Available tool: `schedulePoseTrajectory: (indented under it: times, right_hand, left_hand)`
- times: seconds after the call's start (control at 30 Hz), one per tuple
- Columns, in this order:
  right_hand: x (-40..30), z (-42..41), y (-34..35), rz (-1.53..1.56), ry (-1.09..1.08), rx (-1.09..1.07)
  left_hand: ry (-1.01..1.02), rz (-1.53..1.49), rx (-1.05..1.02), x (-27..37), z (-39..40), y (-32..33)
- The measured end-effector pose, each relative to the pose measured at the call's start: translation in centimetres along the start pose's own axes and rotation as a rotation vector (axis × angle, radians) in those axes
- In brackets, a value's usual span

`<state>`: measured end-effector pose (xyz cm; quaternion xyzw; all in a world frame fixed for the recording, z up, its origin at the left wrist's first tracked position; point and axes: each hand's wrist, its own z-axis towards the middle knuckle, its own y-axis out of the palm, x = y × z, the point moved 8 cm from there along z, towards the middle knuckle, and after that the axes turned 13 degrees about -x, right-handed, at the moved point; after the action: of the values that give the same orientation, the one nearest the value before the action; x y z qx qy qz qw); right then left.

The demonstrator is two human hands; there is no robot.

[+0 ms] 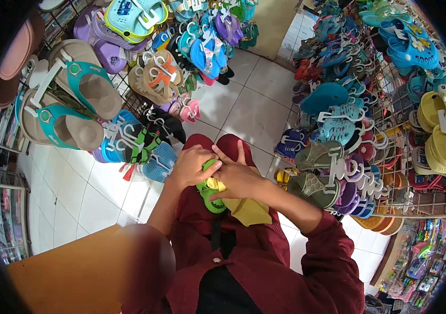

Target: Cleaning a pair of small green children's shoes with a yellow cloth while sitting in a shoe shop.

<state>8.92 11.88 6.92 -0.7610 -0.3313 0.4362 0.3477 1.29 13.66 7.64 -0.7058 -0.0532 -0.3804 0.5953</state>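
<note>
A pair of small bright green shoes or sandals [212, 201] rests over my lap, partly covered by both hands. My left hand [192, 167] grips the far end of the green footwear, its thumb lying across the top. Over the middle of it lies my right hand [238, 178], index and middle fingers spread apart. A yellow cloth [249, 212] is bunched under the right palm and fingers, and its loose end drapes over my right thigh. One fold of the cloth touches the green surface between the hands.
Large beige sandals with teal straps [75, 94] hang on the left wire rack. Another wire rack [395, 137] on the right carries sandals and yellow clogs [443, 129]. A wooden surface [70, 271] stands at my lower left, beside a blurred dark red shape. White floor tiles [258, 94] run ahead.
</note>
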Motion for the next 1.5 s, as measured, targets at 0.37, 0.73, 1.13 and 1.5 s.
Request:
schedulePoseTrajectory:
  times: [0.37,0.73,1.13,1.5]
  right_hand:
    - [0.7,-7.1,-2.6,0.578,-0.046,0.491]
    - [-2.2,-3.0,-1.3,-0.011,0.000,0.201]
    - [-0.3,0.5,0.5,-0.086,0.131,-0.190]
    - [-1.6,-4.4,-2.6,0.059,0.117,-0.064]
  left_hand:
    - [0.015,-0.398,0.088,-2.6,-1.3,0.6]
    - [-0.133,-0.257,0.060,-3.0,-1.4,0.9]
    - [-0.132,-0.102,0.014,-1.7,-0.2,0.7]
    - [-0.034,-0.252,0.063,-2.4,-0.6,2.0]
